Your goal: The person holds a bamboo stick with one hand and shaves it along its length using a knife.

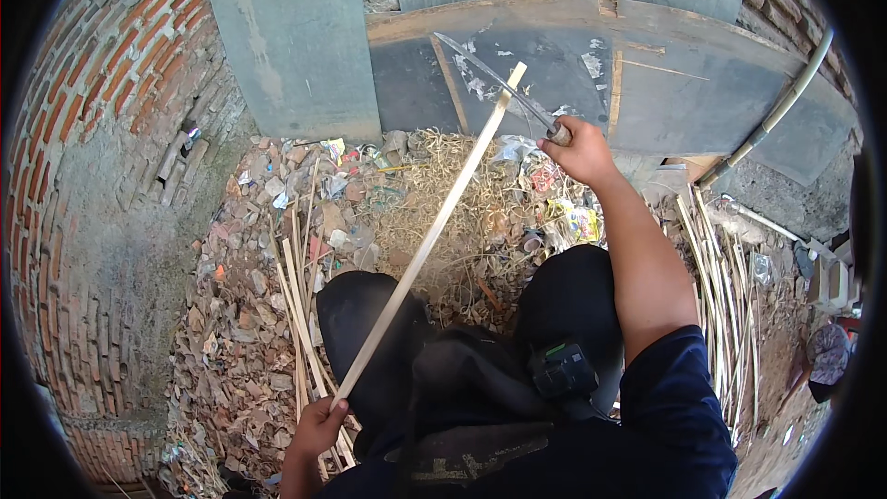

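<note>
Looking down from the head camera, I see a curved brick wall point(102, 129) on the left and grey boards point(647, 74) leaning ahead, with the ground point(231, 333) between them buried in broken tile chips, dry shavings and scraps of wrapper. A pile of split bamboo strips point(730, 286) lies along the right side of the ground, and a smaller bundle point(300, 305) lies beside my left knee. Across the middle runs the long bamboo slat point(430, 231), slanting from lower left up toward the boards. My left hand point(319, 430) is closed around its near end, low by the lower edge of the view. My right hand point(577, 152) is closed around the handle of a curved knife point(499, 83), whose blade meets the slat near its far tip. I judge the slat light, stiff along its length but springy, with splintery edges; the near end is the sound place to grip it. My knees and a dark pouch point(564, 370) crowd the space under the slat, and loose litter lies beneath the far end.
</note>
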`<state>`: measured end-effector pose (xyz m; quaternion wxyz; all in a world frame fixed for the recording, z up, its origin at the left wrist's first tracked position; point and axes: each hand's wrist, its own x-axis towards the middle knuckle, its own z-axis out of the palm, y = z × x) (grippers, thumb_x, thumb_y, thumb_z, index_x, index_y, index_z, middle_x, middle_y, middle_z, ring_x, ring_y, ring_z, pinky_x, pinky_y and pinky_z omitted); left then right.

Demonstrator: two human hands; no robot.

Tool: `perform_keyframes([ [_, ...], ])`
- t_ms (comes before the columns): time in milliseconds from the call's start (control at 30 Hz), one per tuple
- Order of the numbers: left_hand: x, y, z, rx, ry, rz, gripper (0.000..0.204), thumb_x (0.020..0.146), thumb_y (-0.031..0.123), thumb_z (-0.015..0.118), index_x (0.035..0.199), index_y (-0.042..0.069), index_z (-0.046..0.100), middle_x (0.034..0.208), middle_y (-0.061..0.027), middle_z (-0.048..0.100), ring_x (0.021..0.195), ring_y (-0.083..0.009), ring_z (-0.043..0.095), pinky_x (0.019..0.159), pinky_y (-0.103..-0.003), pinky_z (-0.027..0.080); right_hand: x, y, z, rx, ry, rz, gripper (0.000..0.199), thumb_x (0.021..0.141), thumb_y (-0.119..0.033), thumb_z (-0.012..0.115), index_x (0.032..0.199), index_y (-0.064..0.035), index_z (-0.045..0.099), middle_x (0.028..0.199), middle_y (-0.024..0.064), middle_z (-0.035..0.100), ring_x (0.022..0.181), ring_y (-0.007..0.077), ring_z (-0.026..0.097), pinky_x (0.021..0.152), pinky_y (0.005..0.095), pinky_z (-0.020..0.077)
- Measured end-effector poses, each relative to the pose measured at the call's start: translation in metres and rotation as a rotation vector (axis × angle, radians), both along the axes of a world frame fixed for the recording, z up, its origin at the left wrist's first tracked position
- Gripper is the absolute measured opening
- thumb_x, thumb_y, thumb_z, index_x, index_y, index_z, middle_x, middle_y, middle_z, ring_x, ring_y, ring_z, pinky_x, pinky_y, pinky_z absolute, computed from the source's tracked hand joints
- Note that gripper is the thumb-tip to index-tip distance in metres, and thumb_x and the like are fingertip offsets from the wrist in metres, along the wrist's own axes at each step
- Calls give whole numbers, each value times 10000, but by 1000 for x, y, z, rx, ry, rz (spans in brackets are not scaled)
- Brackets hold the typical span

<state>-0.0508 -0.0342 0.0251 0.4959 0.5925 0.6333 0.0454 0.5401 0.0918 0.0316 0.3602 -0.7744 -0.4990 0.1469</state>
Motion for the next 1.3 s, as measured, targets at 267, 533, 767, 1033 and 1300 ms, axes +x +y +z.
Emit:
perform_keyframes([
  [267, 20, -24, 0, 292, 48, 12, 350, 1040, 286, 549, 845, 2, 614, 614, -38, 554, 588, -107, 521, 531, -319, 413, -10, 7, -4, 31, -137, 147, 399, 799, -339, 802, 1012, -17, 699, 855, 203, 699, 807, 381, 681, 743, 433, 529],
  [533, 31, -22, 1, 427, 153, -21, 357, 1040, 271, 515, 807, 6, 571, 597, -139, 549, 550, -255, 572, 542, -399, 433, -40, 5, 17, -54, -260, 370, 365, 817, -316, 755, 1058, -52, 679, 841, 194, 700, 832, 402, 681, 757, 476, 535],
  [767, 34, -21, 0, 498, 220, -62, 358, 1016, 311, 555, 839, 1, 586, 621, -190, 568, 577, -380, 600, 561, -455, 447, -81, 10, 32, -256, -437, 636, 335, 806, -296, 728, 1045, -73, 657, 898, 181, 711, 912, 382, 690, 811, 505, 547],
  [1033, 18, -8, -11, 425, 223, -175, 412, 1017, 369, 565, 824, 5, 548, 636, -209, 582, 587, -406, 610, 549, -459, 453, -58, 11, 17, -187, -392, 467, 314, 782, -264, 726, 1036, -92, 663, 873, 167, 707, 887, 380, 695, 781, 507, 554],
  [1300, 16, -3, -1, 317, -46, -160, 418, 1055, 348, 523, 816, 6, 528, 577, -60, 520, 549, -140, 512, 518, -348, 415, -83, 9, 33, -205, -468, 642, 283, 752, -240, 726, 981, -89, 655, 853, 155, 709, 873, 366, 700, 771, 494, 561],
])
